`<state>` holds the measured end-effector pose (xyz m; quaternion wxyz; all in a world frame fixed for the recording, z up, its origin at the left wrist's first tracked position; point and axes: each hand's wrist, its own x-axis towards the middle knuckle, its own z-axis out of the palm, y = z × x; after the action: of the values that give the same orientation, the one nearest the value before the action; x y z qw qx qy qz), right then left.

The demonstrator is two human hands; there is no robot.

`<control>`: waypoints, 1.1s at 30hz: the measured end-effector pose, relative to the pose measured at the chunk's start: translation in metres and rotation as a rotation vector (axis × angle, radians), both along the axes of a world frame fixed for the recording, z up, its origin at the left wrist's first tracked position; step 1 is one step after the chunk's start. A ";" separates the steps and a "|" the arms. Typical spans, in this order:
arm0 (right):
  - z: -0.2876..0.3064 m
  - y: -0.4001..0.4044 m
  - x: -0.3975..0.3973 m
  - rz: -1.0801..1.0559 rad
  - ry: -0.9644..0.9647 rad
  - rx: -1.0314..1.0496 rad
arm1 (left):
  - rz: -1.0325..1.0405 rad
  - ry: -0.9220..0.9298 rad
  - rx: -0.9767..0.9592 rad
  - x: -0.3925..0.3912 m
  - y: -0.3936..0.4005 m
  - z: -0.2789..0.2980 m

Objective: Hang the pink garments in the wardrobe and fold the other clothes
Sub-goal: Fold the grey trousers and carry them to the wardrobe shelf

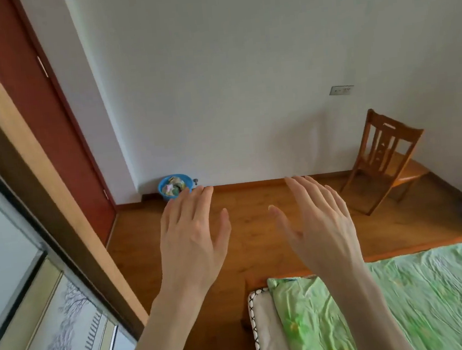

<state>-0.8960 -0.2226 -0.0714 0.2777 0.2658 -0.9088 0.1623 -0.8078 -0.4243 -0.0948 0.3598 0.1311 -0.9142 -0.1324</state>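
Straight ahead in the head view, both bare hands are raised side by side over the brown wooden plank floor (pixel 257 228), backs toward the camera, well apart from every object. The left hand (pixel 192 235) has its fingers straight and close together, thumb spread to the side, and holds nothing. The right hand (pixel 317 220) is likewise spread with relaxed, slightly fanned fingers and holds nothing; a gap of bare floor shows between the two thumbs.

The round blue plastic basin (pixel 175 186) of mixed crumpled clothes, with some pink and green cloth showing, sits on the floor at the far edge, against the white plaster wall (pixel 228 76) and near the corner beside the dark red wooden door (pixel 49 121). The left fingertips overlap the basin's near rim in the picture, but the basin lies much farther off.

Between the hands and the basin the floor lies open. Along the left runs a wood-framed sliding panel with frosted glass and a grey tree pattern (pixel 55 327), its frame slanting from the top left corner toward the lower middle. At the lower right, the corner of a bed with a crumpled light green floral sheet (pixel 406 304) juts in, its white mattress edge with black cross-stitch trim facing the left forearm, and its wooden rail runs along the floor to the right edge. A brown wooden slat-back chair (pixel 386 157) stands in the far right corner by the wall, below a small grey wall socket (pixel 341 90).
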 end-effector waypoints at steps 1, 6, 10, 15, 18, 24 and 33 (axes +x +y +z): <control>0.000 -0.004 -0.013 -0.015 -0.006 -0.005 | -0.007 -0.008 0.014 -0.014 -0.008 0.001; -0.006 -0.026 -0.078 -0.081 -0.037 -0.018 | -0.087 -0.058 0.052 -0.088 -0.039 -0.003; -0.018 -0.043 -0.135 -0.113 -0.073 -0.013 | -0.161 -0.092 0.062 -0.157 -0.064 -0.013; -0.040 -0.061 -0.224 -0.243 -0.083 -0.055 | -0.243 -0.144 0.026 -0.267 -0.087 -0.035; -0.050 -0.071 -0.284 -0.331 -0.108 -0.108 | -0.310 -0.155 -0.035 -0.341 -0.096 -0.036; -0.056 -0.069 -0.390 -0.525 -0.179 -0.240 | -0.469 -0.126 -0.089 -0.483 -0.099 -0.017; -0.047 -0.008 -0.494 -0.769 -0.166 -0.206 | -0.762 -0.143 -0.042 -0.657 -0.033 -0.021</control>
<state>-1.3904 -0.2311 -0.1182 0.2690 -0.1366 -0.9403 0.1577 -1.4648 -0.4576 -0.1161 0.2230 -0.2167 -0.9226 -0.2282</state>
